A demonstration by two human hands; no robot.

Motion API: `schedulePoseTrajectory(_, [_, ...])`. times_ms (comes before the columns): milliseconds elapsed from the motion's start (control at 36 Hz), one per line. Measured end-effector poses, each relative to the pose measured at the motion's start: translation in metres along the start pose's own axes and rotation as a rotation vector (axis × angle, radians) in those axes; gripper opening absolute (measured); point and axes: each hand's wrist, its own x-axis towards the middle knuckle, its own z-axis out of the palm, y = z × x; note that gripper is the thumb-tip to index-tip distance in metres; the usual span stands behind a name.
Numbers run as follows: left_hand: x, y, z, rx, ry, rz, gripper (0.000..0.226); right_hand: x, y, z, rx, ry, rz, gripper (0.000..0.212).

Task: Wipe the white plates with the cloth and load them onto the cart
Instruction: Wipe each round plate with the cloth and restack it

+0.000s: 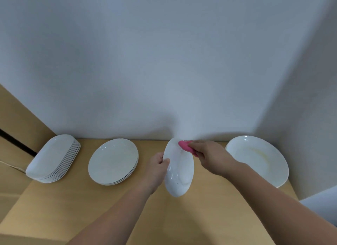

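A white plate [179, 173] stands tilted on edge above the bench [182, 217], its left rim pinched by the left hand [158, 164], while the right hand [209, 153], curled round a pink cloth [186, 147], presses it on the plate's far rim; a round-plate stack [113, 161] and an oblong-plate stack [52, 159] lie left of the left hand, and one large plate [257, 159] just right of the right hand.

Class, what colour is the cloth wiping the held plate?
The crumpled cloth is pink; head view.
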Motion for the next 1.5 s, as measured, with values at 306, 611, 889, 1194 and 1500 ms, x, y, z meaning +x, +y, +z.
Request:
schedulePoseTrajectory(306, [0.004, -0.003, -0.019, -0.068, -0.145, -0.002, 0.050, 0.045, -0.008, 0.051, -0.350, -0.072, -0.139, 0.061])
schedulePoseTrajectory(611, [0.011, -0.024, -0.035, 0.026, -0.056, -0.043, 0.029, 0.073, 0.006, 0.086, -0.175, -0.289, -0.085, 0.078])
schedulePoseTrajectory(889, [0.010, -0.038, -0.041, -0.005, -0.031, -0.104, 0.034, 0.098, 0.035, 0.097, 0.074, -0.275, 0.245, 0.072])
schedulePoseTrajectory(1194, [0.008, -0.060, -0.037, -0.140, 0.053, -0.193, 0.023, 0.060, 0.062, 0.113, 0.376, -0.201, 0.450, 0.064])
schedulePoseTrajectory(1500, [-0.004, -0.067, -0.019, -0.237, 0.135, -0.250, 0.019, 0.012, 0.061, 0.118, 0.588, -0.125, 0.560, 0.060])
